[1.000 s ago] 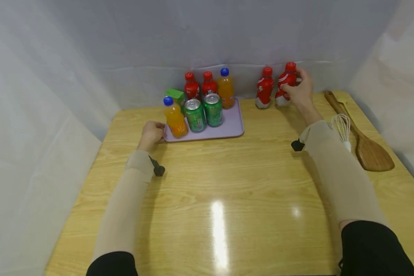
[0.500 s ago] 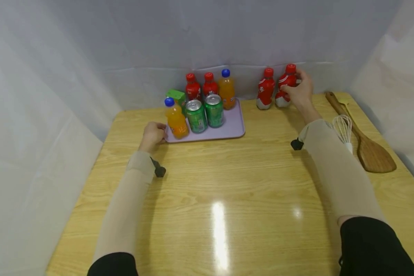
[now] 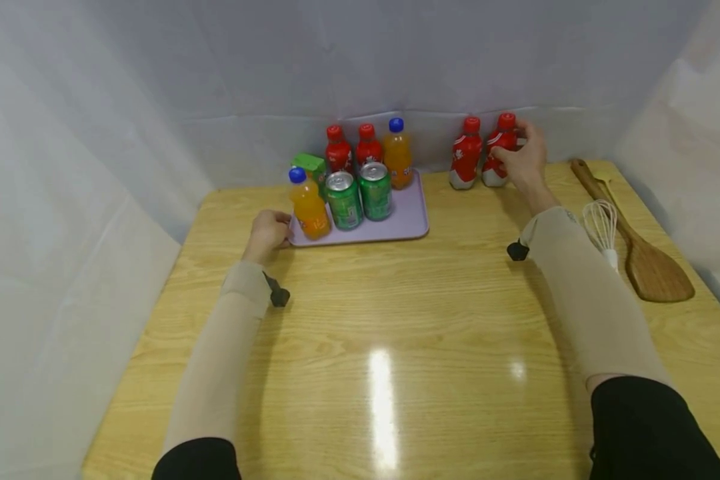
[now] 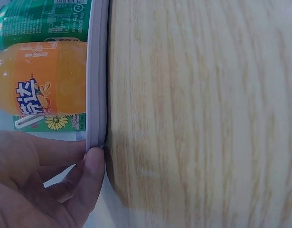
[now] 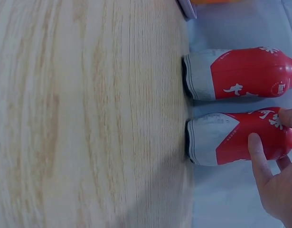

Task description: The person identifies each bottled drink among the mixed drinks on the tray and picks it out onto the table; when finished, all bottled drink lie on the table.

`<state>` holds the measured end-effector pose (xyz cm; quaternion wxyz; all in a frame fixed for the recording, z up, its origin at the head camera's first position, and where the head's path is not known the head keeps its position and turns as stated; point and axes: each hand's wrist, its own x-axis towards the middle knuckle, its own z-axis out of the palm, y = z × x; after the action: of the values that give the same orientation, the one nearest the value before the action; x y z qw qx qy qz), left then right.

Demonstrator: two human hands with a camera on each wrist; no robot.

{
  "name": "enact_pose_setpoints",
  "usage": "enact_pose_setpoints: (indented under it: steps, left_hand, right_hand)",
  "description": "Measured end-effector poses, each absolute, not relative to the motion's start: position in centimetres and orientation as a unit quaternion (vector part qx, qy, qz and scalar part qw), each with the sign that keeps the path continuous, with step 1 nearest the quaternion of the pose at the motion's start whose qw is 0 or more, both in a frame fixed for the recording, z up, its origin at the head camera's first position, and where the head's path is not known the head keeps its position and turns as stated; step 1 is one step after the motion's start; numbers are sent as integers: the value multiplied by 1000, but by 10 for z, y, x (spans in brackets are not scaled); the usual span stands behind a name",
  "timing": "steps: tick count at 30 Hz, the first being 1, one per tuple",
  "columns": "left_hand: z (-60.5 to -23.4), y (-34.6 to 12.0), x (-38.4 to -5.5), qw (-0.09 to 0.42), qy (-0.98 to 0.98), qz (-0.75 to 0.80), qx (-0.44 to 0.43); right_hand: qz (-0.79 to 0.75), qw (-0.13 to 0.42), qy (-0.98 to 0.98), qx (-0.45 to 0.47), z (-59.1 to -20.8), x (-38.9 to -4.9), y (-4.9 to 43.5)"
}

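Wooden table (image 3: 450,313) under lilac tray (image 3: 409,217), your left hand (image 3: 268,230) pinching tray's near-left corner, your right hand (image 3: 527,160) pinching rightmost red bottle (image 5: 233,138), upright right of tray, second red bottle (image 3: 466,155) nearer tray.

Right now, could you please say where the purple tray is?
In the head view, the purple tray lies near the far edge of the table, right of the left hand that pinches its corner.
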<state>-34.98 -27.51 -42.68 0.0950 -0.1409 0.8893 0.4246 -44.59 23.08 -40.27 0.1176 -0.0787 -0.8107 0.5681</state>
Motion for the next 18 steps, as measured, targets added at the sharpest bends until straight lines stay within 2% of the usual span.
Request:
enact_pose_setpoints:
  steps: [8,18]
  left_hand:
    - [-426,-274,-351,85,893,419,-140]
    - [-430,-277,-355,99,888,427,-139]
  right_hand:
    - [527,117,-838,-80,-401,-442,238]
    - [450,134,-883,-24,-411,-433,241]
